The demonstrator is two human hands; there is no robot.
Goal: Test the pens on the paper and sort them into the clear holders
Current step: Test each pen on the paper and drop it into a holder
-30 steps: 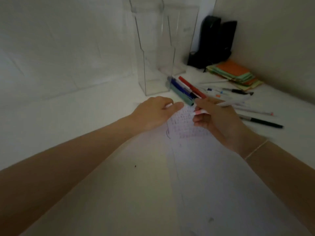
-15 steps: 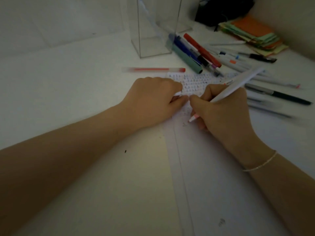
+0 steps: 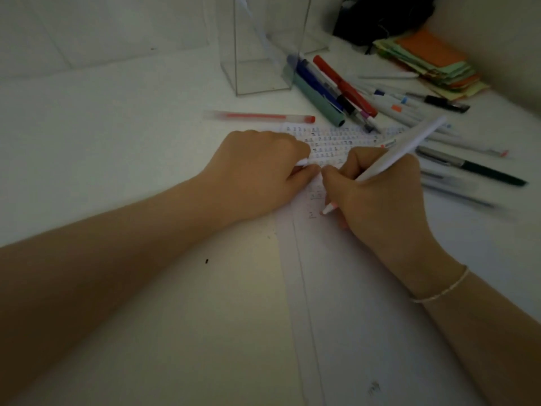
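Observation:
My right hand (image 3: 380, 200) grips a white pen (image 3: 404, 150) in a writing hold, its pinkish tip touching the white paper (image 3: 366, 288) beside small marks. My left hand (image 3: 257, 171) rests curled on the paper's left edge and pinches a small white piece, likely the pen's cap (image 3: 301, 162). Rows of tiny test marks fill the paper's top. A red-ink pen (image 3: 257, 116) lies just beyond the paper. A clear holder (image 3: 257, 80) stands behind it, a second clear holder (image 3: 316, 39) further back.
A pile of loose pens and markers (image 3: 336, 89) lies right of the holders, with more pens (image 3: 468, 165) spread along the right. Coloured sticky-note pads (image 3: 433, 63) sit at the back right by a black object (image 3: 380, 19). A wall closes the right side.
The view dropped from the holders down to the paper. My right hand turned the white pen tip-down and brought it onto the paper; my left hand stayed on the paper's edge.

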